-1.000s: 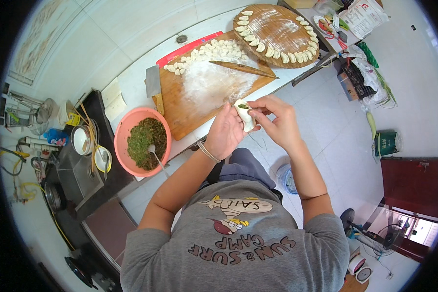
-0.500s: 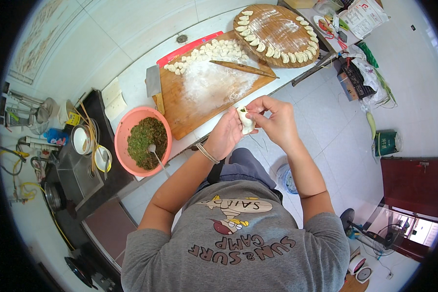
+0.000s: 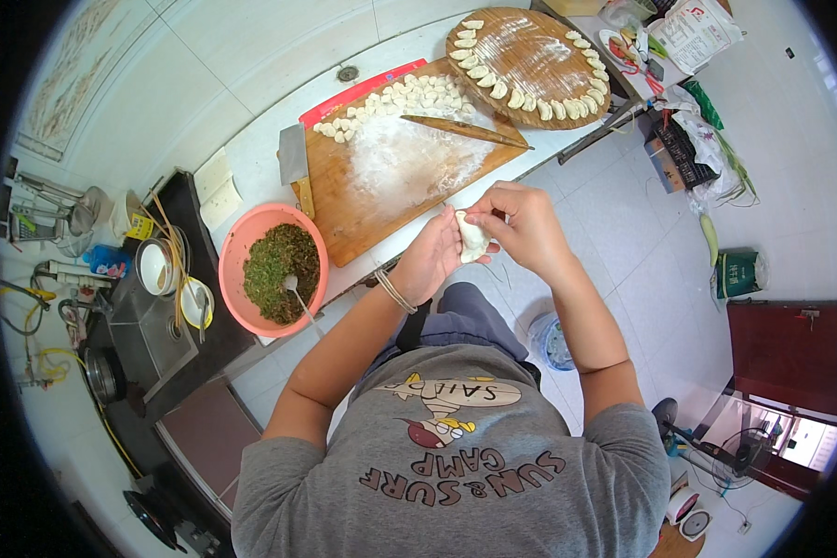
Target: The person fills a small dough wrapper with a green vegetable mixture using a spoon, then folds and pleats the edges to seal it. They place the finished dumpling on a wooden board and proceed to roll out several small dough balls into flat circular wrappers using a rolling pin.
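Observation:
A pale dumpling [image 3: 474, 244] is held between my two hands in front of the counter edge. My left hand [image 3: 430, 259] cradles it, fingers curled beneath. The thumb and fingers of my right hand [image 3: 521, 223] pinch its upper edge. Before me lies a floured wooden cutting board [image 3: 344, 219] with many small dough pieces [image 3: 418, 93] along its far side and a rolling pin [image 3: 465, 132] across its right part. To the left, a pink bowl [image 3: 242, 313] contains chopped green and brown filling [image 3: 274, 270] with a spoon [image 3: 298, 296] stuck in it.
A round wooden board [image 3: 521, 60] at the far right bears finished dumplings along its rim. A cleaver [image 3: 294, 158] rests against the cutting board's left edge. Left of the bowl is a dark sink [image 3: 149, 344] with dishes. A blue-tinted container [image 3: 553, 342] stands on the floor.
The dumpling's open top, where green filling showed, is now pressed together. My right hand has shifted slightly along its edge.

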Demonstrator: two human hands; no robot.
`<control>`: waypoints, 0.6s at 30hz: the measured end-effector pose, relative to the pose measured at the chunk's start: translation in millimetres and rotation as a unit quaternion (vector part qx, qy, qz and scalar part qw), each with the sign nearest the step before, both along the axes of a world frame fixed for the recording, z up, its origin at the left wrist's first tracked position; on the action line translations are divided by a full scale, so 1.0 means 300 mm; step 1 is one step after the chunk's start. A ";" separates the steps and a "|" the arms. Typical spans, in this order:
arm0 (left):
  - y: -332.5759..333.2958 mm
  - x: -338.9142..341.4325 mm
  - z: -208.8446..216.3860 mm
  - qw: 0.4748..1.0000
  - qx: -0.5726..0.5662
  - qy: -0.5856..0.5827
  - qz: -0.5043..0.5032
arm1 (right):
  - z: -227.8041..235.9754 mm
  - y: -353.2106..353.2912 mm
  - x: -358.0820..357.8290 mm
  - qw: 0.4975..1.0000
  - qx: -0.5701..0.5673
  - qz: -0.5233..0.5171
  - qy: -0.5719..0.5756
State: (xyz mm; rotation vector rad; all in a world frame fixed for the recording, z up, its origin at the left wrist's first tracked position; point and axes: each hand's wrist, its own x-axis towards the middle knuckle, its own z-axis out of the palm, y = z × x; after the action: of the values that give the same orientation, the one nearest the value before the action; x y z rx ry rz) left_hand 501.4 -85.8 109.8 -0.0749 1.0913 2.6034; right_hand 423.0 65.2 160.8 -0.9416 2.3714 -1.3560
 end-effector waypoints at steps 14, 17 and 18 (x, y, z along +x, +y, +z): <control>-0.024 -0.020 0.001 0.999 0.003 0.003 -0.041 | -0.008 -0.011 -0.063 0.974 -0.010 0.119 0.195; -0.029 -0.024 0.009 0.999 0.025 -0.010 -0.043 | 0.010 -0.024 -0.056 0.967 -0.039 0.116 0.223; -0.033 -0.026 0.010 0.998 0.030 -0.014 -0.046 | 0.007 -0.025 -0.062 0.961 -0.050 0.131 0.238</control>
State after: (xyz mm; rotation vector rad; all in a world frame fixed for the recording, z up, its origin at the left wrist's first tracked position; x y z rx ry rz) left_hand 493.5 -95.7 112.7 -0.0460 0.9833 2.5430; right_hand 404.4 57.9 162.9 -1.7102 2.3889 -1.2614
